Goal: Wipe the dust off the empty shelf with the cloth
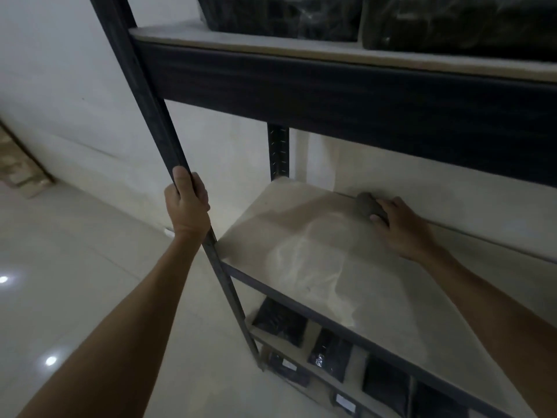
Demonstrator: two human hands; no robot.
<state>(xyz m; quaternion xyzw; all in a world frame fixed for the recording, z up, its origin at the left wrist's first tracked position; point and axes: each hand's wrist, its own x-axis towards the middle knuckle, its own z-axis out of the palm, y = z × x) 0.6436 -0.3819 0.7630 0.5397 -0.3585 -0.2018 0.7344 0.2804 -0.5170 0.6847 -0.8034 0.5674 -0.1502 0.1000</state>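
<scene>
Viewpoint: a head-worn camera looks down and forward at a dark metal shelving unit in a dim room; two bare forearms reach in from the bottom of the frame.
Left hand: the left hand (187, 203) is wrapped around the front left upright post (156, 110) of the unit, fingers curled behind it and thumb along the front, a closed grasp on the post.
Right hand: the right hand (402, 227) reaches deep across the middle board, palm down, fingers bent over a small wad of fabric and pressing it onto the board.
Cloth: the cloth (368, 205) is a dark grey, bunched lump at the far back edge of the board, just beside the pale wall (75, 86), with the fingertips on top of it.
Empty shelf: the empty shelf (316, 260) is a pale board with nothing on it but the cloth and the hand; curved, lighter smears show across its middle.
Shelf above: the upper shelf (271, 45) carries dark wrapped bundles (280, 16), cut off by the top of the frame.
Shelf below: the lower shelf (315, 330) holds several black packets (278, 322) standing side by side, some with small white labels.
Floor: the glossy light floor (90, 282) on the left shows two bright reflected spots.
</scene>
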